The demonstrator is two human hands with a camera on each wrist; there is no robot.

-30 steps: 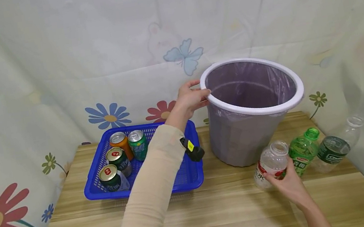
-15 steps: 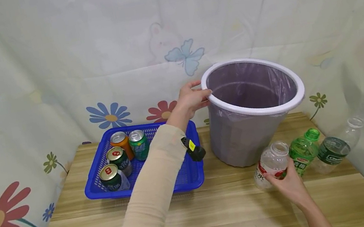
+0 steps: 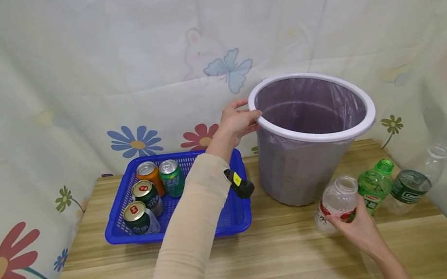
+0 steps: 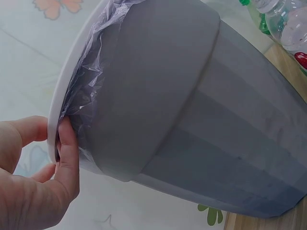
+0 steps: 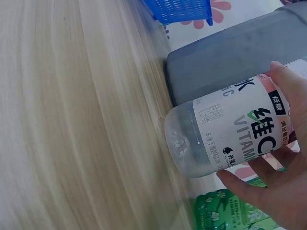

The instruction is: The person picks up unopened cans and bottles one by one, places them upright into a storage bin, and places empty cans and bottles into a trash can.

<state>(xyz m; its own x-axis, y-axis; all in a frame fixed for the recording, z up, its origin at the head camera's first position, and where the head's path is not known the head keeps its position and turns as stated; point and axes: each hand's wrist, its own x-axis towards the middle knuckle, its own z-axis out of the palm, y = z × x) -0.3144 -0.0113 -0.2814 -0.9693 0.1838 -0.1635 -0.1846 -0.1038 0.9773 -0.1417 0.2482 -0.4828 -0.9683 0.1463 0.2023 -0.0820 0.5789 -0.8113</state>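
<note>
My left hand grips the white rim of a grey trash bin lined with a thin plastic bag. The bin stands on the wooden table and its inside looks bare from here. In front of it, my right hand holds a clear plastic bottle with a white and red label, thumb on one side and fingers on the other. No cap sits on its mouth. Right behind that bottle stands a green plastic bottle. Further right is a clear bottle with a dark green label.
A blue plastic basket stands left of the bin, partly hidden by my left forearm. Several drink cans are upright in its left part. A patterned curtain hangs behind and beside the table.
Both hands keep their holds on the bin rim and the bottle. The whole view has shifted slightly; the bottle in my right hand sits a touch further right and lower.
</note>
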